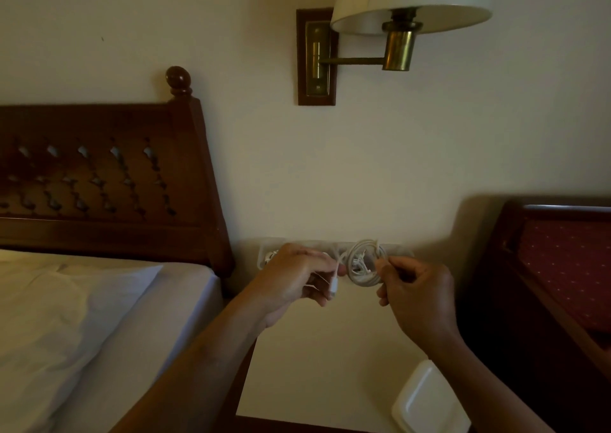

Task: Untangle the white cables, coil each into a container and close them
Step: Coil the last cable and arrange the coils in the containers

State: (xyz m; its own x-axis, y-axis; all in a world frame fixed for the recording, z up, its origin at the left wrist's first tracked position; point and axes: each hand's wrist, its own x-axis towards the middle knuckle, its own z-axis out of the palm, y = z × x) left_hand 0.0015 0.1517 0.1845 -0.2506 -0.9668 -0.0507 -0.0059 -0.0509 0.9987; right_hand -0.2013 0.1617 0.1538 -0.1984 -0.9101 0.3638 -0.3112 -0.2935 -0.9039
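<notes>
Both hands are raised in front of the wall [330,168], between a bed [82,317] on the left and a chair [562,267] with red cloth on the right. The left hand [297,277] has its fingers curled and pinches a thin white cable end, and a small white plug [334,288] hangs down from its fingertips. The right hand [416,293] is also curled, and its thumb and fingers pinch the right edge of the cable [363,264]. The cable is a loose round bundle with several loops, and some short ends are tangled in its middle. It is held in the air between the two hands, just in front of a row of sockets [310,245] on the wall. The picture is a little blurred there, so I cannot tell how many cables are in the bundle. A white box [429,399] with round corners lies low on the right, under the right arm, well apart from the bundle, and I cannot tell if it is closed. A dark wooden headboard [115,174] stands behind the bed. A brass lamp [396,19] with a pale shade is fixed on the wall above.
</notes>
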